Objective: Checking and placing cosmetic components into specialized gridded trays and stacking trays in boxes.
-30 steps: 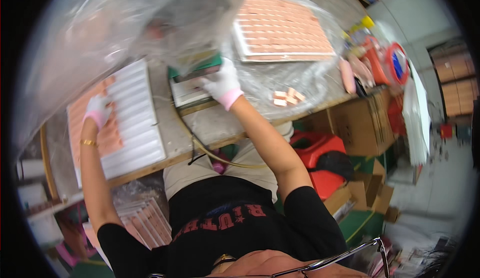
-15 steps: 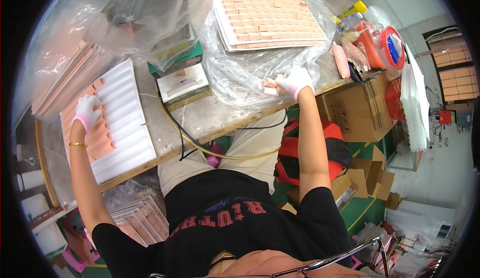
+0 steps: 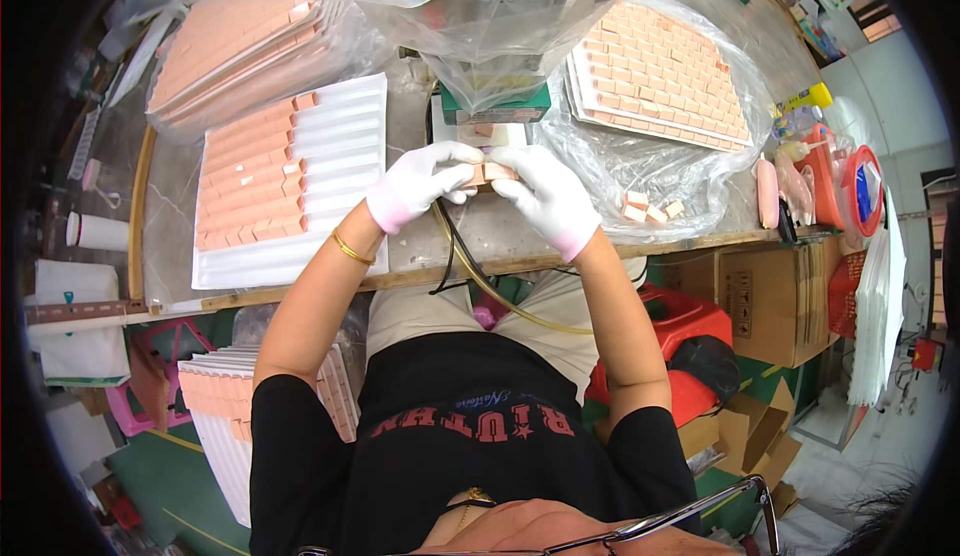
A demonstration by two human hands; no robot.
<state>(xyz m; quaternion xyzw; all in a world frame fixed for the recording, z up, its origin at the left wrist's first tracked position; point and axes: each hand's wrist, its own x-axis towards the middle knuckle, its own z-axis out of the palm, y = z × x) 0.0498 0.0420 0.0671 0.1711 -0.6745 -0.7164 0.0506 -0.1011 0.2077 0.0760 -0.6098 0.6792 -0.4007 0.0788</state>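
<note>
Both of my hands, in white gloves with pink cuffs, meet above the bench's front edge. Between their fingertips is a short row of small peach-coloured blocks [image 3: 492, 172], with my left hand [image 3: 425, 184] pinching one end and my right hand [image 3: 545, 196] the other. Just behind them sits a small fixture with a white top [image 3: 513, 136] and a green part [image 3: 520, 108], partly covered by clear plastic. On the left, a white ridged tray [image 3: 348, 161] carries rows of similar blocks [image 3: 250, 184]. Several loose blocks [image 3: 635, 206] lie on plastic sheeting right of my right hand.
Stacked block-filled trays stand at the back left [image 3: 235, 51] and back right [image 3: 660, 71]. Bottles [image 3: 767, 191] and a red tub [image 3: 862, 191] crowd the right end. A cable and yellow hose [image 3: 480, 278] hang over the wooden edge. Cardboard boxes [image 3: 770, 301] stand below, right.
My left hand has left the tray and my right hand has left the loose blocks; both have come together in the middle, holding blocks. The view has shifted leftward.
</note>
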